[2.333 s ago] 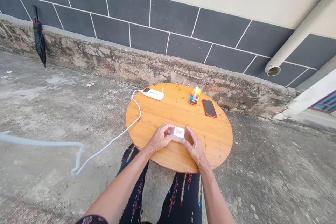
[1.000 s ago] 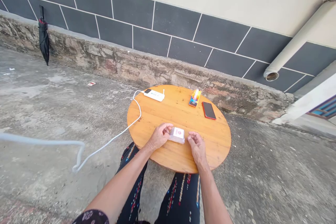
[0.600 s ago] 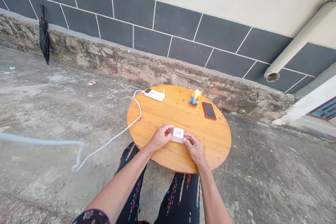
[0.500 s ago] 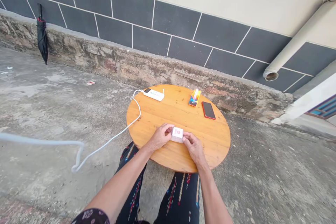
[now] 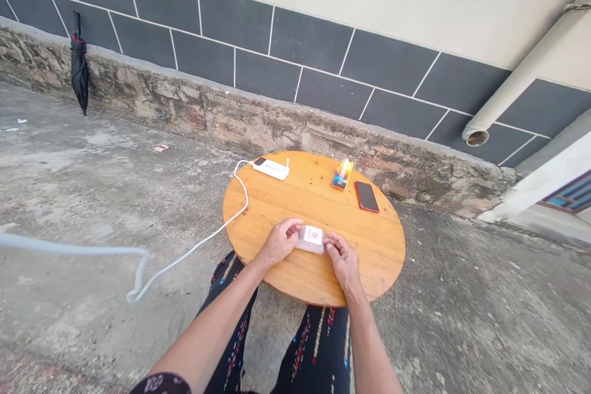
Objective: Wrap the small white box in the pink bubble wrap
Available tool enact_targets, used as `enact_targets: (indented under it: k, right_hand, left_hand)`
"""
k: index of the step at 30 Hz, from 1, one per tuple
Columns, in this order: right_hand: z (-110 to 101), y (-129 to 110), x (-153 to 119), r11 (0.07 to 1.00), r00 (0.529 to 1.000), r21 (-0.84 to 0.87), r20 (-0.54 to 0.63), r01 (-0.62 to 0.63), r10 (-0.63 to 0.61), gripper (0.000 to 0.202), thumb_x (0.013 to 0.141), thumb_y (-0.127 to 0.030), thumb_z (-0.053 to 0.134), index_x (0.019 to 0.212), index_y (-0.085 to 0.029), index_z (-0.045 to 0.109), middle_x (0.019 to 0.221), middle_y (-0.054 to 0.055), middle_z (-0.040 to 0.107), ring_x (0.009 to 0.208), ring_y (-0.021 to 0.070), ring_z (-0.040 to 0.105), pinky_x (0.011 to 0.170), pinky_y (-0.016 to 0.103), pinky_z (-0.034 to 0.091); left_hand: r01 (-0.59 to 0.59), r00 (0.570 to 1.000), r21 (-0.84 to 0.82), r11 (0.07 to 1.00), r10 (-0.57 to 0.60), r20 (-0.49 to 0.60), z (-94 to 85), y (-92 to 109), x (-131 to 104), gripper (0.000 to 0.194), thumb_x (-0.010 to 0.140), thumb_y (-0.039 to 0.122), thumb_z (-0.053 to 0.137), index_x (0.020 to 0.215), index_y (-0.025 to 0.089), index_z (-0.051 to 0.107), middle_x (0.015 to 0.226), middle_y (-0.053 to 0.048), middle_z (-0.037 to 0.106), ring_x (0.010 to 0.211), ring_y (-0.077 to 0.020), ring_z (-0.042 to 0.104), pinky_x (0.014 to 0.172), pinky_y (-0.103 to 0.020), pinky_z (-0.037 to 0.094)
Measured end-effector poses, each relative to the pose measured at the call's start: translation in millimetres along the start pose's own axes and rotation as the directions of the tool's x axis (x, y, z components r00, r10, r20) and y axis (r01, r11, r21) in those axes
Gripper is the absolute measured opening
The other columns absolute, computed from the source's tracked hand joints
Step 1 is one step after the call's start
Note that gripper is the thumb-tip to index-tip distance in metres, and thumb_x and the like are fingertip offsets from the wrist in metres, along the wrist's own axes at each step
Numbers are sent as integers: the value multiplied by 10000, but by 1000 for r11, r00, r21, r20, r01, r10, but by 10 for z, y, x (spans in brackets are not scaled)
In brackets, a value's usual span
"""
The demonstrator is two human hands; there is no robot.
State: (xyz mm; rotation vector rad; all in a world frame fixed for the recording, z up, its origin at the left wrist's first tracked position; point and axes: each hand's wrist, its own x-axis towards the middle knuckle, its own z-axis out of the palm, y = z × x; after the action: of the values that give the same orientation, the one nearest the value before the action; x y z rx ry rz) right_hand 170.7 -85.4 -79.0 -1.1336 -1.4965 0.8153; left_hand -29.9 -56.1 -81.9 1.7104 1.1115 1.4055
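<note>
A small clear plastic box with a white printed label on top lies near the front of a round wooden table. My left hand rests at the box's left end, fingers curved and apart; whether a fingertip touches it I cannot tell. At the right end, my right hand is just beside the box with its fingers loosely parted. The contents of the box cannot be made out.
Toward the back of the table are a white power strip with a cable running off left, a colourful tape dispenser and a red-edged phone. A folded umbrella leans on the wall; a pipe juts out at right.
Both hands have loosened and drawn slightly outward from the box's ends, so more of the box shows. The things at the back of the table have not moved.
</note>
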Motion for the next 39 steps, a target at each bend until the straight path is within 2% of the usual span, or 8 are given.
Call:
enact_targets:
  k: [8,14,20,26,31,39]
  right_hand:
    - [-11,34,4,999,999,-38,-34,-3,1,375,834,-373,548,1172,-212,568,1055,68,670,1013,245,607,962,456,433]
    - [-3,-34,-8,999,999,-32,48,1,1,413,820,-363,575,1214,-239,563,1137,56,658,1077,249,596,966,435,448]
    - [-15,-89,-20,1000,996,-25,86,5,-3,415,821,-359,596,1215,-232,561,1114,61,668,1064,255,603,972,442,440]
    - [-9,-36,-11,1000,1000,-27,1,-8,8,352,840,-387,582,1142,-208,578,1074,80,668,1020,250,607,951,433,441]
    - [8,2,3,1000,996,-19,-91,-8,6,273,861,-404,542,1031,-195,580,1005,75,662,939,226,610,868,378,474]
    - [-10,-84,-18,996,996,-83,-72,42,-48,204,862,-388,549,892,-191,594,858,41,628,824,196,575,782,313,453]
  left_hand:
    - [2,1000,-2,1000,-2,1,10,-29,7,396,692,31,501,1053,149,615,946,-53,669,831,-152,624,803,-307,521]
    - [3,999,-16,1000,-2,32,14,-29,11,381,708,36,505,1055,140,621,964,-63,690,847,-160,643,822,-320,531]
    - [-7,998,-26,1000,8,62,9,26,15,372,707,32,505,1036,147,634,981,-61,693,866,-161,647,834,-315,530]
    - [-7,999,-41,999,9,42,-4,18,1,370,715,26,459,1029,129,626,962,-72,684,864,-163,639,818,-307,524]
    - [-12,1000,-36,999,13,20,-26,34,-7,305,742,65,469,988,134,636,920,-62,665,845,-163,625,775,-290,512]
    - [-32,999,-15,999,32,33,-58,181,-15,127,770,237,619,860,158,660,854,-34,612,789,-151,602,743,-265,487]
